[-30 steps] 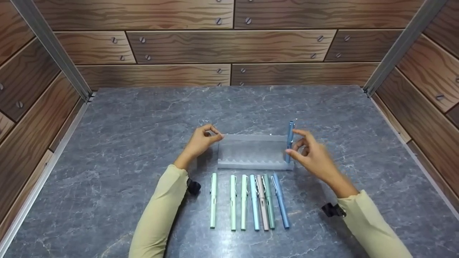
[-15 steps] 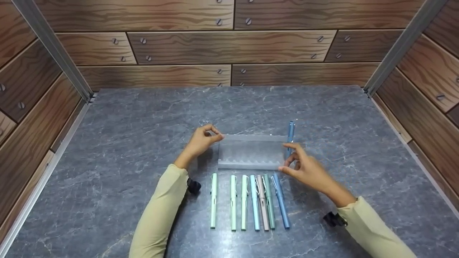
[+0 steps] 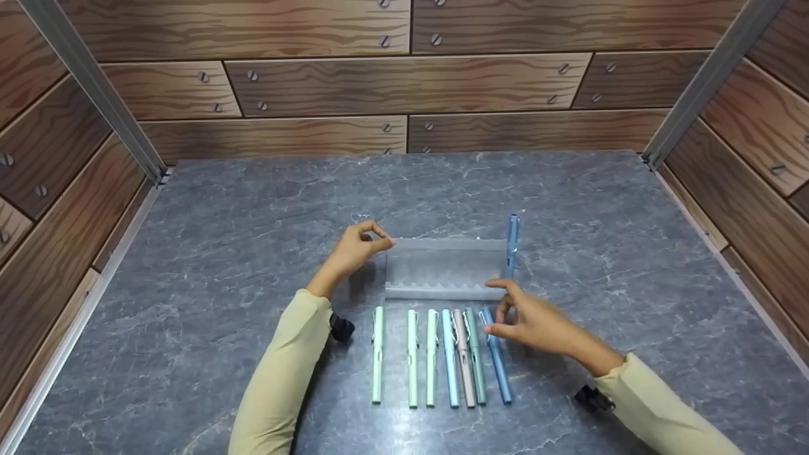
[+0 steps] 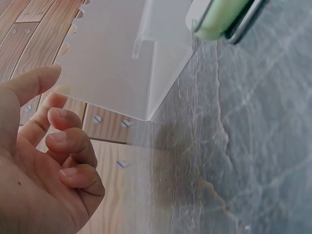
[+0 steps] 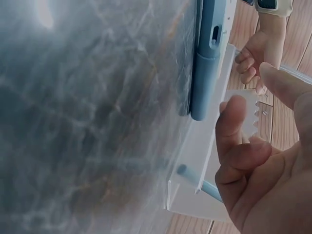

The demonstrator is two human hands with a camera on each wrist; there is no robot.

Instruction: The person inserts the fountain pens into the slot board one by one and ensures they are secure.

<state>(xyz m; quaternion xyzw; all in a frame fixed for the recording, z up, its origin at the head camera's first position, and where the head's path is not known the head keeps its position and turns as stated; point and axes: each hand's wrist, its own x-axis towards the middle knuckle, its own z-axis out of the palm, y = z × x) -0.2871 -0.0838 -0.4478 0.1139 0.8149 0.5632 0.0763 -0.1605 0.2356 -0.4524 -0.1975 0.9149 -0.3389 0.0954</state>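
A translucent pen stand with notched edges stands mid-table. At its upper left corner my left hand pinches the edge between thumb and forefinger; the left wrist view shows the other fingers curled loosely beside the sheet. One dark blue pen leans in the rightmost notch. My right hand holds nothing; its thumb and forefinger are spread over the head of a lying blue pen. In the right wrist view a blue pen lies near the fingers, apart from them.
Left of the lying blue pen, in a row before the stand, are a dark green pen, a grey-brown pen, a light blue pen and three light green pens. Wood-patterned panels wall the grey marbled table.
My right hand has let go of the dark blue pen, which stays in the rightmost notch, and has moved down toward the lying blue pen. My left hand keeps its place on the stand.
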